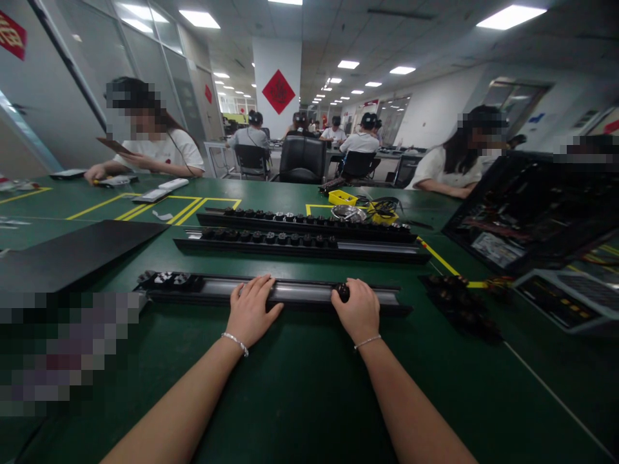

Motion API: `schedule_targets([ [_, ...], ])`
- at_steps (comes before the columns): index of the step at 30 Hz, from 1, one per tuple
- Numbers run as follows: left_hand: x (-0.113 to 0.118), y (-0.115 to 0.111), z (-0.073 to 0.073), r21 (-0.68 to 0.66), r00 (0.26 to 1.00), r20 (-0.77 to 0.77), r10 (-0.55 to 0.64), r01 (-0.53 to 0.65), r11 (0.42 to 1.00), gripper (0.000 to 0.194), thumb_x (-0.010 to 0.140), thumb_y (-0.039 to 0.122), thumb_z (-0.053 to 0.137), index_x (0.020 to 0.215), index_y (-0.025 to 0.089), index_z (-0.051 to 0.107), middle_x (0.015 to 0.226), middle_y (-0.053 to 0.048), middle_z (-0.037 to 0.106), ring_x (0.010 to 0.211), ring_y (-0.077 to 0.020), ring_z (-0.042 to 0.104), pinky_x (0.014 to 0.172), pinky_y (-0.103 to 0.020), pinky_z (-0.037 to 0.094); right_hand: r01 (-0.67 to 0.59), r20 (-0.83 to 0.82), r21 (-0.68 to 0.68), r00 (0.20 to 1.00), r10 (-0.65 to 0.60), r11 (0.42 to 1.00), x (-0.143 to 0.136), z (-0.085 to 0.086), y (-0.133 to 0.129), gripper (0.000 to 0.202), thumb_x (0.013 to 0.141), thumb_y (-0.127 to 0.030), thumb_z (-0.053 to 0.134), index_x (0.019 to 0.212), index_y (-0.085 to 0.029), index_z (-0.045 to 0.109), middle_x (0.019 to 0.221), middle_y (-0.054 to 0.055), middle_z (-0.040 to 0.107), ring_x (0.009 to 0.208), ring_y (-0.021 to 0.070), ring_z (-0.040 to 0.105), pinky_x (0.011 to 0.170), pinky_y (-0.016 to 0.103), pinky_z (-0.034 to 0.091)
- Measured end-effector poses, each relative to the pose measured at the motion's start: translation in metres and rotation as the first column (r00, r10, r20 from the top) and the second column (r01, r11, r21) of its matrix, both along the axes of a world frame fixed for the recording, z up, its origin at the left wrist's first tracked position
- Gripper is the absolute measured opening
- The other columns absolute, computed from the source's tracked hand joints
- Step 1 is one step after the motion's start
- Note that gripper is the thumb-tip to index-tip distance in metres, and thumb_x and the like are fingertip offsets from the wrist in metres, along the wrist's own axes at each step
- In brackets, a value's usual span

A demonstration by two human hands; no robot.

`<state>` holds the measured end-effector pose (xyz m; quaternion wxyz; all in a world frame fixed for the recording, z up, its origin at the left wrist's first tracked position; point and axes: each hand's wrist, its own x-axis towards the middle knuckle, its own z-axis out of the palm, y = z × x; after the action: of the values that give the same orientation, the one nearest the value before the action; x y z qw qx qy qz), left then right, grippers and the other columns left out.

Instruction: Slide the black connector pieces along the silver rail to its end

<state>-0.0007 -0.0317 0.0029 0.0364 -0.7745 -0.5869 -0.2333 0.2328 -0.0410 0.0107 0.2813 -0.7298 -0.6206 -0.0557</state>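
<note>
A long black channel with a shiny inner strip (304, 291) lies across the green table in front of me. Several small dark parts (180, 278) sit in its left end. My left hand (252, 309) rests over the middle of the channel, fingers spread, holding nothing. Near the right end, my right hand (358, 309) has its thumb and fingers around a small black part (343, 292) at the channel. Beyond them lie two similar channels, the nearer one (382, 248) partly filled with dark round parts and the farther one (309, 222) lined with them along most of its length.
Dark parts (459, 303) are piled at the right, beside a grey device (570, 299) and an open black case (522, 212). Yellow trays (342, 197) stand farther back. A black sheet (77, 254) lies left. People sit across the table.
</note>
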Motion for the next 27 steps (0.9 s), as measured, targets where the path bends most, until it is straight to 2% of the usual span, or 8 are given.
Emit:
schedule_targets([
  [10,0.0,-0.001,0.002,-0.011,1.0,-0.013,-0.003,0.003,1.0,0.049,0.076,0.042,0.051,0.123,0.027,0.047,0.133,-0.004,0.047,0.123,-0.0247,0.039,0.101,-0.045,0.023,0.0,-0.029,0.02,1.0,0.001,1.0,0.003,-0.002,0.002,0.033,0.075,-0.035,0.051,0.099,-0.014,0.058,0.105,0.011,0.061,0.108,0.0226,0.048,0.092,0.034,0.033],
  [17,0.001,-0.001,0.002,-0.007,1.0,-0.008,-0.003,0.003,1.0,0.049,0.077,0.042,0.05,0.123,0.027,0.046,0.133,-0.004,0.047,0.123,-0.0243,0.039,0.102,-0.044,0.023,0.006,-0.027,0.029,1.0,-0.005,1.0,0.004,-0.003,0.003,0.024,0.074,-0.035,0.05,0.085,-0.016,0.058,0.11,0.012,0.059,0.107,0.0232,0.048,0.091,0.035,0.033],
  [27,0.0,-0.001,0.001,-0.002,1.0,-0.016,-0.008,0.008,1.0,0.05,0.077,0.043,0.049,0.124,0.026,0.045,0.134,-0.004,0.046,0.123,-0.0234,0.038,0.101,-0.044,0.022,0.047,-0.033,0.011,0.998,-0.047,0.999,0.012,0.0,0.001,0.023,0.074,-0.033,0.048,0.085,-0.015,0.058,0.108,0.012,0.06,0.105,0.0241,0.05,0.092,0.037,0.032],
])
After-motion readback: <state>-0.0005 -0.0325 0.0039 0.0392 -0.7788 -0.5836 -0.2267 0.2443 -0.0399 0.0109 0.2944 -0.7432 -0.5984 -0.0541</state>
